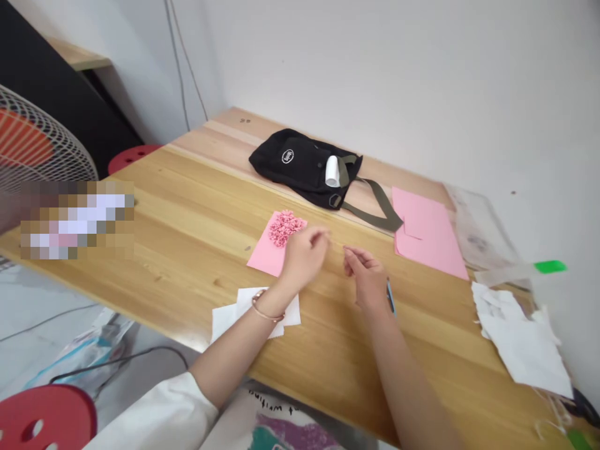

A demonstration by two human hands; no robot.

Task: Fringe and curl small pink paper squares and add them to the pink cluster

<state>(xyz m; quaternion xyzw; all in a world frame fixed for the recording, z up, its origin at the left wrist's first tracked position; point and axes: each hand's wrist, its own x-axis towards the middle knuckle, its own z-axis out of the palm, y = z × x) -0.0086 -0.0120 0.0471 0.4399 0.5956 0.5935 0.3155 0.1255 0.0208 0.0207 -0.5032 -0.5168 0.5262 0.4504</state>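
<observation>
My left hand hovers by a pink paper square, fingers curled together and slightly blurred. On that paper lies a heap of small pink curled pieces, partly behind the hand. Just to the right, my right hand pinches thumb against forefinger. A thin, faint pinkish bit seems to show at those fingertips, too small to name. The two hands are a short gap apart above the wooden table. A blue-edged object peeks out beside my right wrist. White paper sheets lie below my left forearm.
A black bag with green straps carries a white roll on top. Larger pink sheets lie right of it. Crumpled white paper sits at the right edge. A fan and red stool stand left.
</observation>
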